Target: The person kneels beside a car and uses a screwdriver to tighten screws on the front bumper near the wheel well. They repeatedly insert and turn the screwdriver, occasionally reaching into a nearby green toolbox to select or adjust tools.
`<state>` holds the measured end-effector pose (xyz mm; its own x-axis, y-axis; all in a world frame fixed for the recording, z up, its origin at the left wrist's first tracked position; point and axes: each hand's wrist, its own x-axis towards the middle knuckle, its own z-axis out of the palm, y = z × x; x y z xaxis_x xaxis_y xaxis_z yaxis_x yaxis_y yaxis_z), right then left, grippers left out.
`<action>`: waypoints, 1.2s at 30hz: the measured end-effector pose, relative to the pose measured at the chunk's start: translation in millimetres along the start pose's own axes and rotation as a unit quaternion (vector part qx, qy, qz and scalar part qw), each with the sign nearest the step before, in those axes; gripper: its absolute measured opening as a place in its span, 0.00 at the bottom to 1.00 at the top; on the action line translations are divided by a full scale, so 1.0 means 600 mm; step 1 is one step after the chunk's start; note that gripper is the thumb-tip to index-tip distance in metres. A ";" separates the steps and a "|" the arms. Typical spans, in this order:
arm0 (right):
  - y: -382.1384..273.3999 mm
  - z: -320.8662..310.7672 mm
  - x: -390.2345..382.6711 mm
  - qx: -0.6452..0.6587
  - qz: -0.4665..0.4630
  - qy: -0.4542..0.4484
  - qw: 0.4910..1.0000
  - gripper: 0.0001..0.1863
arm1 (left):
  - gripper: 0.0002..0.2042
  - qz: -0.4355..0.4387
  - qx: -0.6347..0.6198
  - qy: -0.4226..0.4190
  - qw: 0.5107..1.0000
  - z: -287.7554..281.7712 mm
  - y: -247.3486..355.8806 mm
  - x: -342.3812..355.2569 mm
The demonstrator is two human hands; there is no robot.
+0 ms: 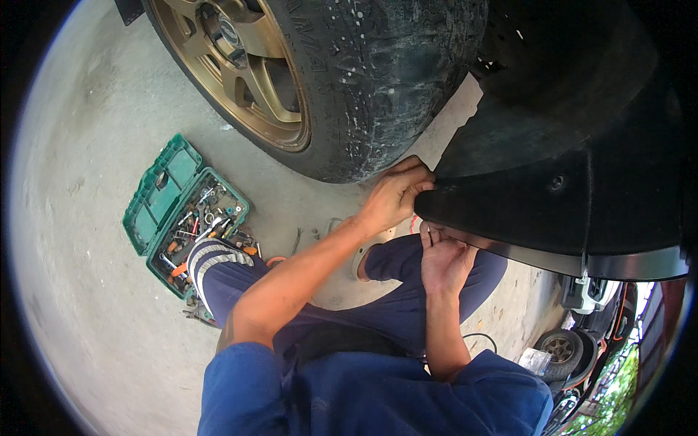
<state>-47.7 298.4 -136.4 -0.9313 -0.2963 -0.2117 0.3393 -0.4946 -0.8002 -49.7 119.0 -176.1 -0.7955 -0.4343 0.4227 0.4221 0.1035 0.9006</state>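
Note:
My left hand (400,195) grips the pointed near corner of a black bumper panel (509,203), thumb and fingers closed on its edge. Below that corner, my right hand (446,263) has its palm turned up, with bent fingers against the panel's glossy lower edge. The panel hides some of those fingertips. A thin red piece (413,224) shows between the two hands; what it belongs to is unclear. Just beyond my left hand stands a large, worn black tire (392,80) on a bronze spoked wheel (254,65).
An open green toolbox (149,247) full of wrenches and other hand tools lies on the concrete floor (87,196) by my left knee. Loose tools lie beside it. A dark wheel liner (552,94) curves above the panel. Another vehicle's wheel (560,351) stands at the far right.

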 end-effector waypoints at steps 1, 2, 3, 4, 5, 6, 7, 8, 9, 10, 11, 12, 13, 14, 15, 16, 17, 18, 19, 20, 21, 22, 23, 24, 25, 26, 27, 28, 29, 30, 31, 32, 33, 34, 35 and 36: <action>0.002 0.000 0.001 0.004 -0.006 -0.001 1.000 0.36 | 0.05 0.026 0.003 0.019 0.999 0.002 -0.007 -0.002; 0.004 0.000 0.004 0.008 -0.012 -0.001 1.000 0.36 | 0.05 0.052 0.008 0.029 0.998 0.003 -0.012 -0.003; 0.004 -0.001 0.005 0.007 -0.011 0.000 1.000 0.36 | 0.06 0.074 0.012 0.046 0.996 0.005 -0.014 -0.007; 0.004 -0.003 0.006 0.005 -0.009 -0.002 1.000 0.36 | 0.06 0.057 0.006 0.062 0.996 0.006 -0.012 -0.011; 0.004 -0.004 0.008 -0.004 -0.009 -0.003 1.000 0.36 | 0.05 0.046 0.001 0.078 0.996 0.007 -0.008 -0.013; 0.004 -0.005 0.007 -0.012 -0.009 0.000 1.000 0.36 | 0.05 0.032 -0.006 0.091 0.995 0.008 0.000 -0.018; 0.004 -0.007 0.007 -0.023 -0.015 0.011 1.000 0.36 | 0.04 0.004 -0.020 0.104 0.994 0.008 0.009 -0.019; 0.004 -0.008 0.006 -0.020 -0.011 0.001 1.000 0.36 | 0.04 -0.023 -0.033 0.116 0.992 0.007 0.020 -0.021; 0.005 -0.009 0.007 -0.020 -0.013 0.001 1.000 0.37 | 0.05 -0.076 -0.042 0.112 0.990 0.006 0.030 -0.020; 0.005 -0.011 0.007 -0.023 -0.016 -0.001 1.000 0.37 | 0.06 -0.115 -0.044 0.105 0.987 0.004 0.040 -0.016; 0.005 -0.013 0.007 -0.022 -0.012 0.001 1.000 0.37 | 0.08 -0.181 -0.041 0.084 0.979 0.004 0.050 -0.012; 0.006 -0.014 0.007 -0.019 -0.011 0.004 1.000 0.37 | 0.10 -0.247 -0.037 0.062 0.966 0.001 0.058 -0.008; 0.007 -0.014 0.008 -0.016 -0.012 0.002 1.000 0.37 | 0.11 -0.264 -0.037 0.052 0.963 -0.001 0.065 -0.004; 0.007 -0.015 0.008 -0.015 -0.008 0.004 1.000 0.38 | 0.13 -0.280 -0.037 0.042 0.958 -0.002 0.071 0.001; 0.007 -0.015 0.008 -0.016 -0.008 0.004 1.000 0.38 | 0.14 -0.296 -0.038 0.031 0.954 -0.002 0.075 0.004; 0.007 -0.015 0.008 -0.014 -0.010 0.001 1.000 0.38 | 0.14 -0.303 -0.047 0.032 0.951 -0.002 0.078 0.007; 0.006 -0.016 0.009 -0.018 -0.009 0.000 1.000 0.38 | 0.14 -0.310 -0.057 0.033 0.948 -0.001 0.079 0.009; 0.006 -0.016 0.008 -0.020 -0.010 -0.003 1.000 0.38 | 0.14 -0.318 -0.066 0.034 0.945 -0.001 0.079 0.009; 0.006 -0.015 0.008 -0.021 -0.011 -0.005 1.000 0.38 | 0.14 -0.307 -0.055 0.051 0.949 0.001 0.079 0.009; 0.006 -0.015 0.008 -0.021 -0.010 -0.005 1.000 0.38 | 0.13 -0.297 -0.043 0.066 0.952 0.002 0.077 0.008; 0.005 -0.015 0.007 -0.021 -0.009 -0.004 1.000 0.38 | 0.13 -0.307 -0.032 0.070 0.949 0.003 0.076 0.007; 0.005 -0.014 0.008 -0.024 -0.012 0.001 1.000 0.38 | 0.13 -0.292 -0.039 0.074 0.953 0.004 0.074 0.006; 0.005 -0.013 0.007 -0.018 -0.010 -0.001 1.000 0.37 | 0.13 -0.299 -0.046 0.068 0.951 0.005 0.072 0.006; 0.006 -0.013 0.007 -0.015 -0.011 0.001 1.000 0.37 | 0.13 -0.307 -0.053 0.062 0.948 0.005 0.070 0.005; 0.006 -0.012 0.007 -0.012 -0.012 -0.001 1.000 0.37 | 0.13 -0.313 -0.058 0.056 0.946 0.005 0.068 0.004; 0.006 -0.012 0.007 -0.012 -0.010 0.002 1.000 0.37 | 0.13 -0.319 -0.062 0.050 0.945 0.004 0.067 0.005; 0.006 -0.012 0.007 -0.012 -0.010 0.000 1.000 0.36 | 0.12 -0.323 -0.066 0.045 0.943 0.004 0.066 0.005; 0.007 -0.012 0.007 -0.013 -0.013 -0.003 1.000 0.36 | 0.12 -0.323 -0.070 0.045 0.943 0.004 0.065 0.005; 0.007 -0.012 0.007 -0.013 -0.011 -0.006 1.000 0.36 | 0.12 -0.323 -0.072 0.046 0.943 0.004 0.065 0.006; 0.007 -0.012 0.007 -0.014 -0.012 -0.010 1.000 0.36 | 0.12 -0.324 -0.075 0.043 0.942 0.005 0.065 0.006; 0.007 -0.013 0.007 -0.017 -0.015 -0.007 1.000 0.36 | 0.12 -0.325 -0.081 0.047 0.941 0.006 0.065 0.007; 0.007 -0.013 0.007 -0.015 -0.014 -0.017 1.000 0.36 | 0.11 -0.327 -0.089 0.046 0.940 0.006 0.065 0.007; 0.008 -0.013 0.007 -0.014 -0.014 -0.020 1.000 0.36 | 0.11 -0.335 -0.092 0.047 0.936 0.007 0.065 0.007; 0.008 -0.014 0.008 -0.015 -0.017 -0.024 0.999 0.35 | 0.11 -0.339 -0.119 0.051 0.932 0.008 0.065 0.008; 0.008 -0.014 0.008 -0.010 -0.013 -0.011 1.000 0.35 | 0.10 -0.348 -0.144 0.054 0.925 0.008 0.065 0.009; 0.008 -0.014 0.009 -0.007 -0.011 0.002 1.000 0.35 | 0.10 -0.356 -0.170 0.057 0.917 0.008 0.064 0.010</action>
<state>-51.9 301.4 -146.4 -0.9393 -0.2814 -0.1961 0.3164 -0.4903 -0.8121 -40.2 124.4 -138.5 -0.8795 -0.3766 -0.2908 -0.0592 -0.5198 0.8522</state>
